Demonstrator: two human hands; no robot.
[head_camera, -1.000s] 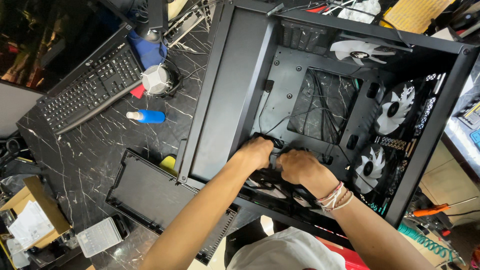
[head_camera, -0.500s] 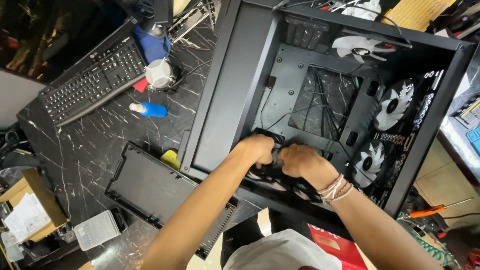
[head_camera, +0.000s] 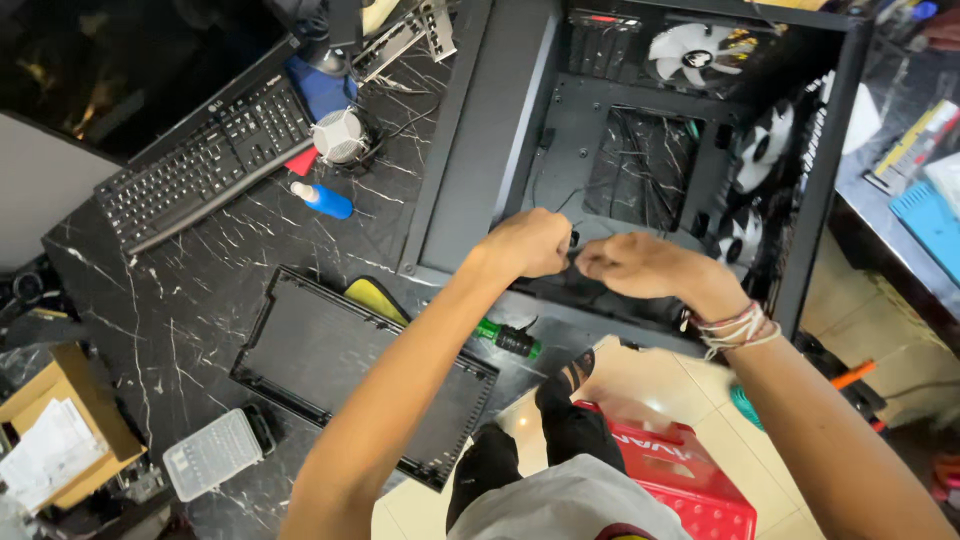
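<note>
Inside boxy black metal case (head_camera: 480, 150), fists (head_camera: 528, 243) on thin cables (head_camera: 572, 255)

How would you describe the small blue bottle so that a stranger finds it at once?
Start at the black keyboard on the dark marble table. Just right of its near end lies a small blue bottle on its side. Its white cap and bright blue body set it apart from the grey-white faceted object behind it.

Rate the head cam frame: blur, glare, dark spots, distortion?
Head view: both hands, left hand and right hand, are slightly motion-blurred at the cables; the keyboard and marble tabletop are sharp. The computer case interior is dark, its cables hard to separate. Mild glare on the white fans. Wide-angle lens bends the case edges.
</note>
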